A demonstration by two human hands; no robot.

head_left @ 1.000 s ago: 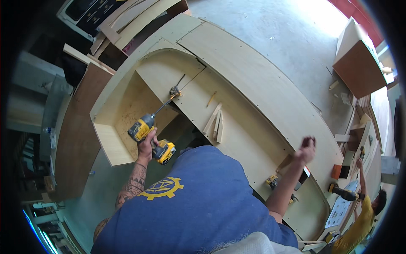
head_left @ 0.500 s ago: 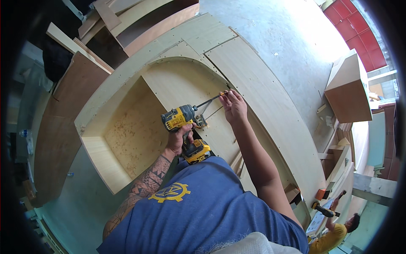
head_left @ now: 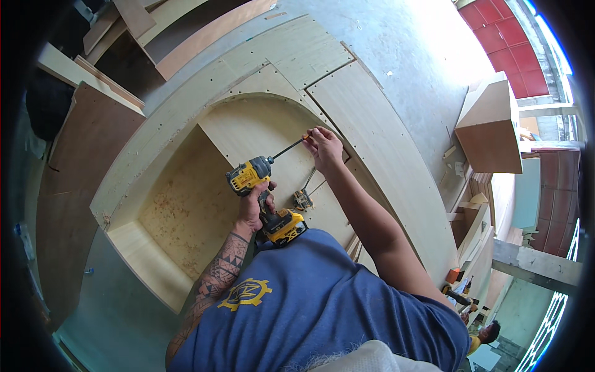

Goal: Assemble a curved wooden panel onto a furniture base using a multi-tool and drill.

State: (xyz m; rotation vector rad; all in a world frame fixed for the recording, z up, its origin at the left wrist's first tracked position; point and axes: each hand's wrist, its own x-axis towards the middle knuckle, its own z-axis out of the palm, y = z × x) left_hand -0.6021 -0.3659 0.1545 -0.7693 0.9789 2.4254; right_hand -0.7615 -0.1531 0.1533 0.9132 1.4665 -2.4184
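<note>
My left hand is wrapped round the grip of a yellow and black cordless drill. From its chuck a long thin dark bit points up to the right. At the bit's far end my right hand pinches a small orange tip between thumb and fingers. Whether that tip is part of the bit or a separate piece, I cannot tell. Below the bit, a second yellow and black tool lies on a pale plywood panel inside a curved wooden frame.
A deep recess with wood dust lies left of the drill. Beyond the frame stand plywood pieces on the left and a wooden box on the right. A person in yellow is at the lower right, near another power tool.
The drill and both hands have shifted slightly left, and the second tool now shows more fully. My grips stay the same. The whole view has turned a little.
</note>
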